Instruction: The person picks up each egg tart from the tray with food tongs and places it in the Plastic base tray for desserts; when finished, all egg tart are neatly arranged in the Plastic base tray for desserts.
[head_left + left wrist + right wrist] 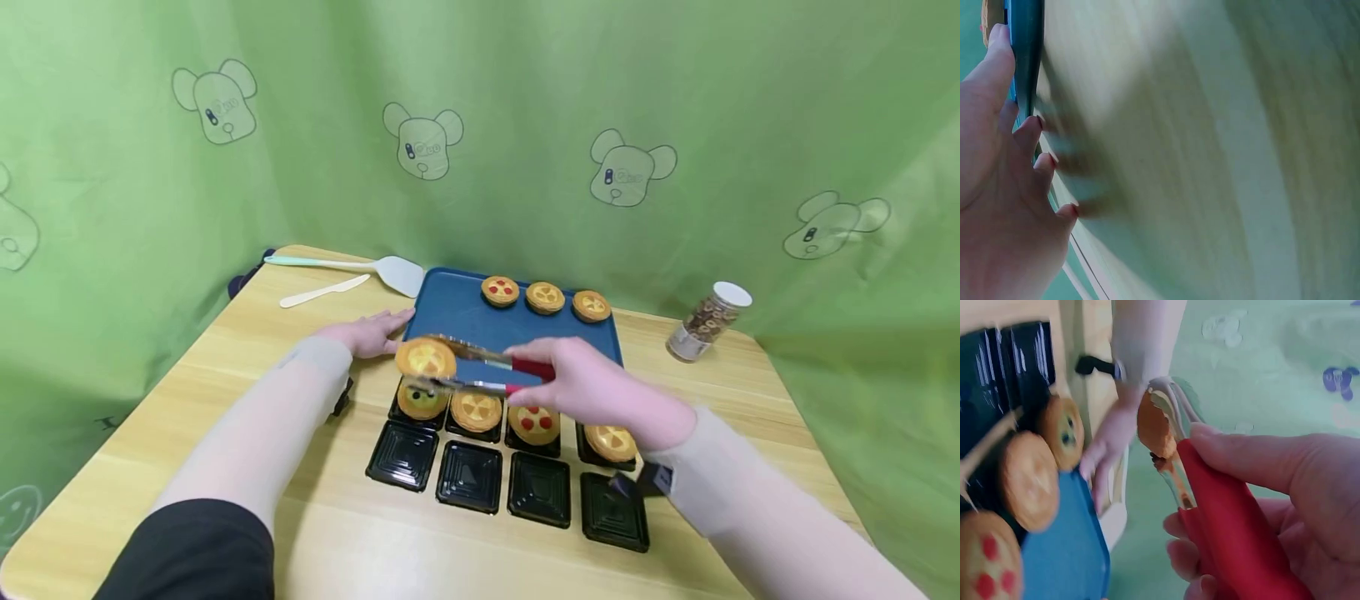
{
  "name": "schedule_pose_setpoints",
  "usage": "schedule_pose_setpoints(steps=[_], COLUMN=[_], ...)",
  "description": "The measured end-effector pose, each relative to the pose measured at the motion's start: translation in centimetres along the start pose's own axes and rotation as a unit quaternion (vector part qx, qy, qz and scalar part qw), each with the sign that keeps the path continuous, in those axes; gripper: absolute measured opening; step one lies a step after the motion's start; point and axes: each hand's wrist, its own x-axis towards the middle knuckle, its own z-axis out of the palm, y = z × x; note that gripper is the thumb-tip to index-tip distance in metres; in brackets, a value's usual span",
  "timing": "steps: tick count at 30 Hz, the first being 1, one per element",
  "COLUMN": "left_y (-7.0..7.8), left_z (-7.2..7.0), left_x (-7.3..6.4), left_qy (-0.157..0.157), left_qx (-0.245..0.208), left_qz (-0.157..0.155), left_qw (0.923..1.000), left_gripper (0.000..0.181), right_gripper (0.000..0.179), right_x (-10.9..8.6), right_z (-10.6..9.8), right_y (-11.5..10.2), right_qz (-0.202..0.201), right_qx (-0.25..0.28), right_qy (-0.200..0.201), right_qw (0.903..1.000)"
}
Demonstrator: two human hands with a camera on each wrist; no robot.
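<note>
A person's right hand [592, 375] grips red-handled tongs [1229, 525], thumb along one side and fingers curled round the other, with a yellow-topped tart [426, 358] clasped between the tips. The tart is held in the air over the near left corner of a blue tray [446, 307]. The left hand [371, 335] rests at the tray's left rim, its fingers spread and thumb apart.

Just in front of the tray, four black boxes [393, 411] stand in a row, each holding a tart. The leftmost, a greenish tart with dark dots [420, 403], sits just below the raised one in the head view; beside it come a yellow-patterned tart [476, 412], one with red pieces and, at the right end, another yellow one. Nearer the person lies a row of four black square lids or trays [469, 477]; which they are cannot be told.

Three more tarts [545, 297] line the tray's far edge. To the left, a spatula [401, 273] and a pale knife [325, 291] lie on the wooden table [225, 358]. A white-lidded jar [708, 322] of brown rings stands at right, before a green curtain [517, 75] printed with big-eared animal heads.
</note>
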Motion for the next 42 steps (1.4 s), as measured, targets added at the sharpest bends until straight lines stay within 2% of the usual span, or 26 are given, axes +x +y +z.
schedule_pose_setpoints(steps=[4, 8, 13, 21, 27, 31, 38, 42], left_y=[0.4, 0.4, 0.2, 0.6, 0.5, 0.3, 0.1, 0.0], left_z=[-0.4, -0.5, -0.4, -0.5, -0.3, -0.2, 0.0, 0.1], left_x=[0.0, 0.0, 0.0, -0.1, 0.0, 0.2, 0.2, 0.2], left_qy=[-0.006, -0.002, -0.002, -0.007, -0.007, -0.005, -0.004, -0.003], left_qx=[-0.001, 0.002, 0.006, -0.002, 0.003, 0.010, 0.008, 0.006], left_qz=[-0.013, -0.011, -0.007, -0.011, -0.015, -0.007, -0.010, -0.011], left_qw=[0.9999, 0.9999, 1.0000, 0.9999, 0.9999, 0.9999, 0.9999, 0.9999], left_gripper=[0.082, 0.082, 0.082, 0.081, 0.083, 0.082, 0.083, 0.083], right_gripper=[0.064, 0.061, 0.060, 0.061, 0.061, 0.063, 0.068, 0.072], right_x=[-1.9, -2.7, -3.0, -2.7, -2.6, -2.8, -3.0, -3.3], right_z=[2.1, 4.3, 6.2, 8.0, 8.8, 9.0, 8.8, 8.3], right_y=[-0.2, -0.1, -0.1, 0.1, 0.4, 0.6, 0.5, 0.1], right_qz=[-0.015, -0.015, -0.017, -0.024, -0.023, -0.018, -0.010, -0.007], right_qx=[-0.026, -0.042, -0.061, -0.075, -0.090, -0.091, -0.086, -0.077], right_qy=[-0.012, -0.021, -0.034, -0.044, -0.040, -0.046, -0.065, -0.062], right_qw=[0.9995, 0.9988, 0.9974, 0.9959, 0.9948, 0.9947, 0.9941, 0.9950])
